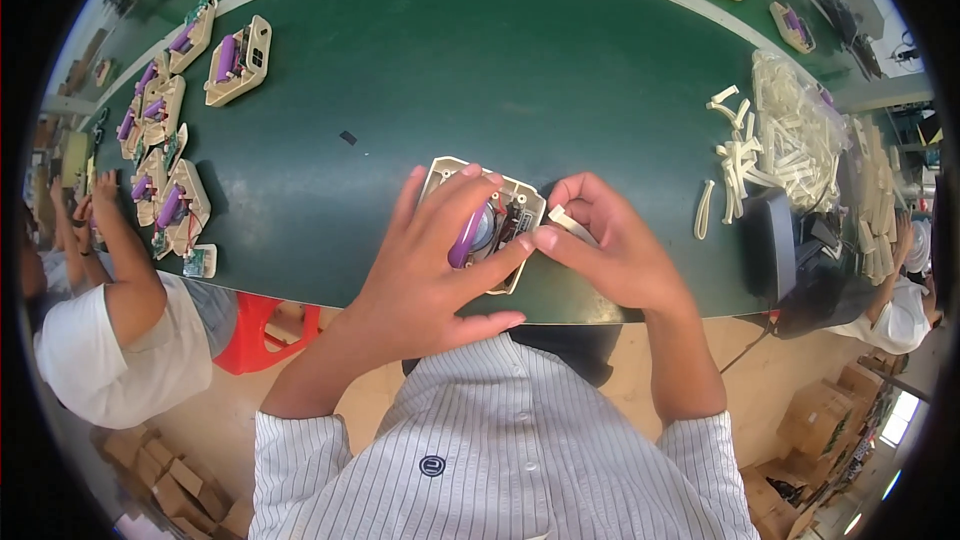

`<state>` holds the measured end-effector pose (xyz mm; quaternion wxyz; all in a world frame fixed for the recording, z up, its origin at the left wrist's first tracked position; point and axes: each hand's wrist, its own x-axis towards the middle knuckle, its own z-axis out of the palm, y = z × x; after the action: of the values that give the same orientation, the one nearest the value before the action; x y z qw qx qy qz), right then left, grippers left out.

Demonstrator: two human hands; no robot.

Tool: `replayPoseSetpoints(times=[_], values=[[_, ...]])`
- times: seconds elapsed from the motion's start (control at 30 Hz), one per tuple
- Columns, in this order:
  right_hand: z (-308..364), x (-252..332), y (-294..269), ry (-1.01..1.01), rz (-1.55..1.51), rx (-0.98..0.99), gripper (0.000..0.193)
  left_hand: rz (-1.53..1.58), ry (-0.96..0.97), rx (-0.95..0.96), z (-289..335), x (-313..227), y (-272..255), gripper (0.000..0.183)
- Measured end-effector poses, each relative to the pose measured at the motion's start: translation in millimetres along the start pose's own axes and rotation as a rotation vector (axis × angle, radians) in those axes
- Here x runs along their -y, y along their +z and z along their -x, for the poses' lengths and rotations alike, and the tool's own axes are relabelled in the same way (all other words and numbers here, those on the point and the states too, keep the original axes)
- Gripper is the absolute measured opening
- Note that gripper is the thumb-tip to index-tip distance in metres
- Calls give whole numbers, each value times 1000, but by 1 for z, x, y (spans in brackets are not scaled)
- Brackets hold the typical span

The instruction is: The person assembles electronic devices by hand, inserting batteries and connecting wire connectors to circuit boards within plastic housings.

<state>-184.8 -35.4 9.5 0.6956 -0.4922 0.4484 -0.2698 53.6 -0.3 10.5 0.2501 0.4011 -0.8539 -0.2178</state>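
Observation:
A cream plastic device housing [507,286] lies with its inside up near the table's front edge. In it are a purple cylindrical battery [467,240], a round part partly covered by my fingers, and red and black wires. My left hand [430,250] is spread over the housing and holds it, with a fingertip by its right wall; the thumb sticks out past its near side. At that right wall, my right hand [615,250] pinches a short cream strap [572,224] between thumb and fingers. The strap's lower part is hidden by the hand.
Similar open housings [240,60] with purple batteries cluster at the left. Loose cream straps [738,155] lie at the right beside a clear bag of straps [795,130] and a dark box-shaped object [770,245]. A small black piece [348,138] lies mid-table. People work at both sides.

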Motion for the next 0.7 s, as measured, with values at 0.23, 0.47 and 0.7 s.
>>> replayPoseSetpoints(times=[0.23, 0.47, 0.7], values=[[-5, 24, -32, -75, 250, 20, 22, -3, -34, -46, -6, -12, 2, 45], [-27, 25, -36, -115, 334, 61, 18, 30, 11, 64, -15, 2, -15, 37], [-39, 29, -37, -221, 466, 68, 11, 174, -76, 72, -29, 16, -16, 71]])
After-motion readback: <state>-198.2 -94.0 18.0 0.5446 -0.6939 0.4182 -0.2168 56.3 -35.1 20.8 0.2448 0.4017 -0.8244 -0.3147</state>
